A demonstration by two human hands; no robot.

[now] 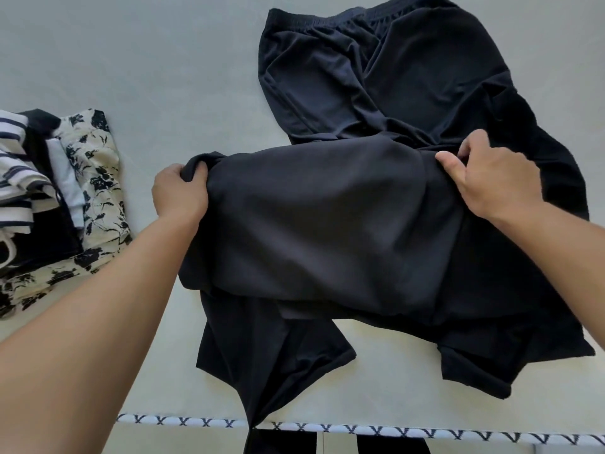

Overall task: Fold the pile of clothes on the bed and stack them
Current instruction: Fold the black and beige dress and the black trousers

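Observation:
A dark grey garment (327, 231) is stretched between my two hands above the bed. My left hand (178, 193) grips its bunched left corner. My right hand (491, 178) pinches its right edge between thumb and fingers. Under it lie black clothes: a pair of black trousers (376, 73) with an elastic waistband reaches to the far side, and more black fabric (271, 355) spreads toward the near edge and hangs over it. At the left sits a pile of clothes (59, 198) with striped, pale blue, black and floral pieces.
The bed sheet (147, 77) is pale and plain. Its near edge (360, 429) carries a white band with a dark cross pattern. Dark floor shows below that edge.

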